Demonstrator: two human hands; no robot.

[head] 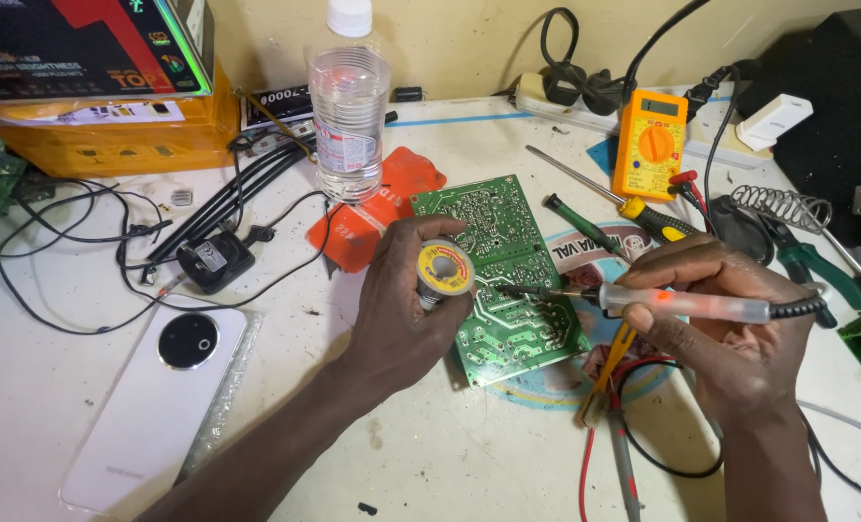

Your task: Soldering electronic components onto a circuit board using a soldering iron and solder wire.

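Fingers of the left hand [406, 300] wrap tight around a small round spool of solder [444, 272] with a yellow face and a shiny grey edge. The right hand [730, 319] pinches a soldering iron [682, 304] like a pen; its see-through handle glows orange, and its thin metal tip rests on the circuit board [503, 271]. This green board is flat and covered in tiny silver dots. It lies on the white table [450, 454], between both hands, on top of a round paper disc.

Behind the board stands a clear plastic bottle [349, 101] with a white cap and a pale label. An orange, floppy packet [382, 208] lies just beside it. At the back right sits a yellow meter [651, 143] with an orange dial. A smooth white phone [160, 406] lies at the front left, near some black wires. A bright orange box [111, 126] sits in the far left corner.
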